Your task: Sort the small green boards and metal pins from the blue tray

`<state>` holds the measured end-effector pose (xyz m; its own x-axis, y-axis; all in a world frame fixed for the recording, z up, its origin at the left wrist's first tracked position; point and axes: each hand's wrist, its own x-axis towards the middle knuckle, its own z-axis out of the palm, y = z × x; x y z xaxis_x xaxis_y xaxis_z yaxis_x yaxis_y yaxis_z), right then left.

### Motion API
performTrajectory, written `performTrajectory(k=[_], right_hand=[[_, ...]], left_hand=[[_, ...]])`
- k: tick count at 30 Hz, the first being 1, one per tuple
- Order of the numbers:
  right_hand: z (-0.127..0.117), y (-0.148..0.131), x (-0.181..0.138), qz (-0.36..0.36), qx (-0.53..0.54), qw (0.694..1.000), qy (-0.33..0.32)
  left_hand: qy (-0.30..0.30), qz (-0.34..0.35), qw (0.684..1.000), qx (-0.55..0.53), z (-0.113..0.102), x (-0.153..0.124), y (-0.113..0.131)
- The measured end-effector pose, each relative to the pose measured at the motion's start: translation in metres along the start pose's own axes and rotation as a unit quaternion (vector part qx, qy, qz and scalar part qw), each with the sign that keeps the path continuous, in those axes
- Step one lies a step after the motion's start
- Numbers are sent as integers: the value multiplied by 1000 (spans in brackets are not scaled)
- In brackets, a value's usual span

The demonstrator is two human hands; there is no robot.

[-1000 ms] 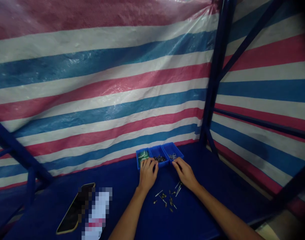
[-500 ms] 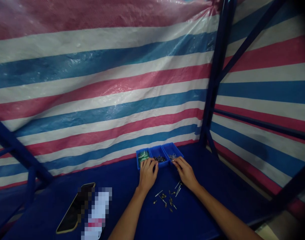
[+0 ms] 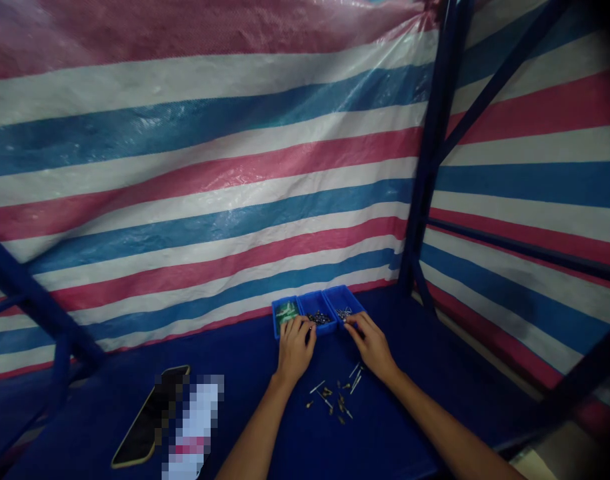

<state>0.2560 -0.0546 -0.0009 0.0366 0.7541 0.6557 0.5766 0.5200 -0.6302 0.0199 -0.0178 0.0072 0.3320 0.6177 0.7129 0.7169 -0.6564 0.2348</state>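
Three small blue bins stand in a row against the tarp: the left bin point(image 3: 285, 311) holds green pieces, the middle bin point(image 3: 319, 317) dark screws, the right bin point(image 3: 345, 309) silvery screws. My left hand point(image 3: 295, 350) rests at the front rims of the left and middle bins, fingers curled together, thumb by the dark screws. My right hand point(image 3: 372, 345) reaches to the front of the right bin with its fingertips pinched. What either hand pinches is too small to see. Several loose screws point(image 3: 335, 393) lie on the blue table between my wrists.
A phone point(image 3: 147, 419) lies face up at the near left of the blue table point(image 3: 265, 427), beside a blurred white object point(image 3: 197, 427). A striped tarp point(image 3: 209, 200) walls the back and right. Dark blue frame posts point(image 3: 427, 167) stand at the right corner.
My right hand's fingertips have crept slightly left along the right bin's front rim. The left hand has barely moved.
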Motion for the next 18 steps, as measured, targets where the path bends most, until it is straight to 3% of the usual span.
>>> performTrajectory(k=[18], right_hand=[[-1, -1, 0, 6, -13, 1000, 14]], left_hand=[[5, 2, 1000, 2, -1, 1, 1]])
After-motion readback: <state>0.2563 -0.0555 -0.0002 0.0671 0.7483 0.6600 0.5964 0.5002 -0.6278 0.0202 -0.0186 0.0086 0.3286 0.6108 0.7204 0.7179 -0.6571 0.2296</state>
